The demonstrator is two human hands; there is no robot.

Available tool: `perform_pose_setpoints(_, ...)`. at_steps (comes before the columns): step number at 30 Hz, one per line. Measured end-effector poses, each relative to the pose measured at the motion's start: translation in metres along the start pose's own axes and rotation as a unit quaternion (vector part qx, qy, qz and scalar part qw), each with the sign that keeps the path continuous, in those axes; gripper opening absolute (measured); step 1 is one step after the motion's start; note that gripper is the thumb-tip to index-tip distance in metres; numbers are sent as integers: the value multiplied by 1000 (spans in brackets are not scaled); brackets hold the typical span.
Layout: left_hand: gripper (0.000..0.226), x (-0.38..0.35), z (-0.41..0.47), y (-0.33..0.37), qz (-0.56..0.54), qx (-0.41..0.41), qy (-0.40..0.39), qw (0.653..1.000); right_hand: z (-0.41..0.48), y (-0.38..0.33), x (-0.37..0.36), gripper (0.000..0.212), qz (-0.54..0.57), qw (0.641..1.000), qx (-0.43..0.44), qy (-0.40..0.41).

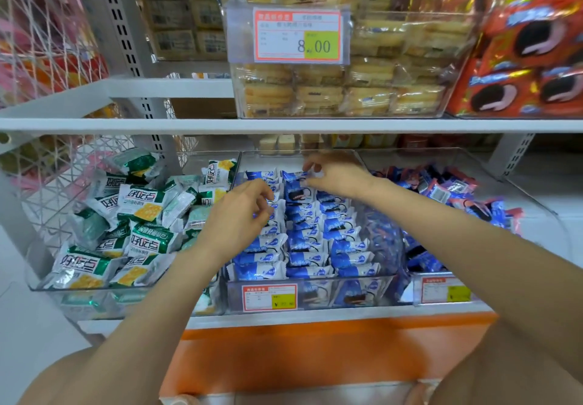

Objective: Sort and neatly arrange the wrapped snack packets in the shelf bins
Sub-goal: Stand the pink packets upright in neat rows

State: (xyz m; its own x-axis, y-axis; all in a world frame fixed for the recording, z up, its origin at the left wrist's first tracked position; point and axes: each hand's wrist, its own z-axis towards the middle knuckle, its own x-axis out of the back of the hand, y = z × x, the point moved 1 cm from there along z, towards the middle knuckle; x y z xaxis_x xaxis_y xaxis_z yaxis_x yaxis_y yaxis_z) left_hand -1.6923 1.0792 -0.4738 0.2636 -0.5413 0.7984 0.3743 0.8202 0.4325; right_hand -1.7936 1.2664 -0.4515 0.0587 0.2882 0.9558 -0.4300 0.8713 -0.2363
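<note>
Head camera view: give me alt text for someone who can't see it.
The left hand and right hand pinch blue packets lined up in rows in the middle bin. Green packets lie jumbled in the left bin, blue and pink packets in the right bin.

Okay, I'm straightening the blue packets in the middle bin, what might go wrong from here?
1. Your left hand and right hand both pinch blue packets standing in tight rows; tugging one may topple its neighbours.
2. Your left forearm crosses the heaped green packets, so it might nudge some over into the middle bin.
</note>
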Motion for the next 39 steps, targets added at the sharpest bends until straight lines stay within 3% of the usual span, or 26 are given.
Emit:
perform_pose_setpoints(5,17,-20,-4,23,2,-40,-33,999,-49,28,28,30,85,994,-14,69)
perform_pose_setpoints(10,23,-41,-7,44,-47,-74,-92,992,-90,91,46,22,130,974,-93,158)
perform_pose_setpoints(13,22,-51,-8,64,-95,-83,-106,986,-114,128,49,17,131,972,-117,156)
perform_pose_setpoints(15,12,-57,-5,80,-113,-96,-106,983,-126,149,47,17,70,980,-111,148)
perform_pose_setpoints(18,1,-69,7,108,-122,-110,-82,983,-140,171,45,33,-19,986,-129,103)
perform_pose_setpoints(20,7,-77,23,126,-120,-128,-67,982,-148,180,45,45,-22,989,-134,66)
perform_pose_setpoints(25,25,-110,89,158,32,-166,-145,975,-167,200,51,43,38,988,-136,66)
perform_pose_setpoints(28,40,-131,121,165,167,-139,-247,944,-169,210,54,40,53,985,-150,62)
perform_pose_setpoints(30,44,-144,132,164,224,-111,-318,915,-166,212,55,43,56,985,-162,19)
perform_pose_setpoints(32,49,-153,137,162,251,-101,-352,896,-161,210,55,50,51,984,-168,-19)
perform_pose_setpoints(36,52,-160,142,162,261,-90,-386,880,-145,201,51,45,53,982,-164,78)
perform_pose_setpoints(39,52,-159,144,164,258,-94,-406,872,-131,199,42,52,8,984,-168,63)
